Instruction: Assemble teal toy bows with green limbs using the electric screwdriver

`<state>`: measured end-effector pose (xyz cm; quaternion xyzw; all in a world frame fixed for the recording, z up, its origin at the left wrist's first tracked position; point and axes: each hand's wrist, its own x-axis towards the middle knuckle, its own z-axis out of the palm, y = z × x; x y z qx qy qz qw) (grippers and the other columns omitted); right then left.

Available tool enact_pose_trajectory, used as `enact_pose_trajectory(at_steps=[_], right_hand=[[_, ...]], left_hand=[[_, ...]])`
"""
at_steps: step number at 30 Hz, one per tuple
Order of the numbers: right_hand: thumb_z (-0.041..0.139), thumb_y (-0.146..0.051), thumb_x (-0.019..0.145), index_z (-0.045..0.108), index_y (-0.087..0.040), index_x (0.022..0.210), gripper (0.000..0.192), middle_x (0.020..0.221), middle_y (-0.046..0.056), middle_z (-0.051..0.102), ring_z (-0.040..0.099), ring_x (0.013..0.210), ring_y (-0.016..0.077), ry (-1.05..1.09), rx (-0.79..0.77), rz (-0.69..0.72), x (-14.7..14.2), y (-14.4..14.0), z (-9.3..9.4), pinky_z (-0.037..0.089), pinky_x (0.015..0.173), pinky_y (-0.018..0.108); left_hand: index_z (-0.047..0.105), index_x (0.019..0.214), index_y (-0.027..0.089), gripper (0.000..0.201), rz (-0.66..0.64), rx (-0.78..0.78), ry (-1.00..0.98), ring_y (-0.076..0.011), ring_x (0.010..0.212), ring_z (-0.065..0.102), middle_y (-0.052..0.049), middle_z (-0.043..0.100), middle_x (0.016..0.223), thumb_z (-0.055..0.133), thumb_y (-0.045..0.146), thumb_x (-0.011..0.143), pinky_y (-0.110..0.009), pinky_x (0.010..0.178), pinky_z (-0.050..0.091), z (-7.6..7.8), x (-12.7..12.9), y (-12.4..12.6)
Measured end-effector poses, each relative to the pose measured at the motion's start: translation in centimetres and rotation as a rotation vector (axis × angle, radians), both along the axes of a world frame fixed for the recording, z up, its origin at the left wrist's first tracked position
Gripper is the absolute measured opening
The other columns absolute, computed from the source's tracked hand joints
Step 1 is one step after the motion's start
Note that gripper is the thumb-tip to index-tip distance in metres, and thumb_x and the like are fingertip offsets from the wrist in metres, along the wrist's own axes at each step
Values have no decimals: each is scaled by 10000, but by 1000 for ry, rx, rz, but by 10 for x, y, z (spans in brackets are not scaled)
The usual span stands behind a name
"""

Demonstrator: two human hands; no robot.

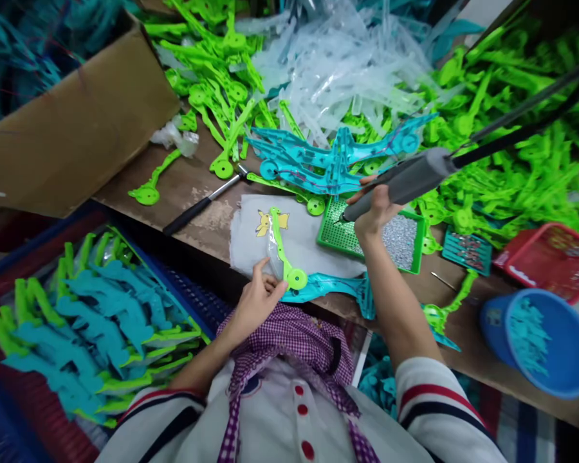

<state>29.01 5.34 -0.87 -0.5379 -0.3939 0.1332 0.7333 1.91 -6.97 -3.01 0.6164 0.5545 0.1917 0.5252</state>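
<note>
Assembly bench, seen from over the worker's chest: the left hand (255,299) pins a green limb piece (282,254) w/ clear blade down on a grey work mat (309,241), fingers closed on the part beside its round hub at 6 o'clock of the mat. The piece lies across the mat's left half, hub end touching a teal bow frame (328,286) at the bench's near edge. At 3 o'clock, the right hand (374,212) is wrapped tight round a grey powered screwdriver (405,180), tip down over a green screw tray (347,235) whose right half is heaped w/ silvery screws.

Step in hand, by the look of it: picking up a screw on the driver bit. Next move prob. calls for swinging the tip to the hub at 9 o'clock and keeping the parts square while it seats.

Farther out: another teal frame (338,157) at 12 o'clock, green limbs piled beyond, clear pieces (338,58) heaped at the back. A black-handled hammer (202,202) lies at 10 o'clock; cardboard box (72,122) past it. Blue tub (545,341) and red basket (545,260) at 4 o'clock. Worn brown wooden bench (193,180); crate of finished teal-green units (91,328) low at 8 o'clock. Room otherwise not visible.
</note>
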Motion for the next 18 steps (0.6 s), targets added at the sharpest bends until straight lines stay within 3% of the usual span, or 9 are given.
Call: enact_pose_trajectory(at_steps=[6,12,18], right_hand=[[532,-755,787,588,-252,765,507,665,-9,606,536,441,118,-33,-9,4,3,-3,-4,392,444,311],[526,-779,761,582,-235,737,547,580,-32,548,553,416,139,-24,-26,-1,2,2,-6,407,430,306],[514,-746,803,601,-257,829,497,524,-56,448,529,395,141,12,68,-25,-1,-9,27,376,400,291]], left_hand=[[196,1567,168,878,34,-96,67,-212,781,729,-1,753,792,619,519,882,-319,775,523,6,10,13],[202,1564,155,944,99,-127,21,-172,606,654,54,690,656,682,469,814,-285,668,495,-3,14,16],[280,1533,169,921,167,-158,-36,-168,574,631,80,621,579,722,433,769,-280,638,476,-4,20,16]])
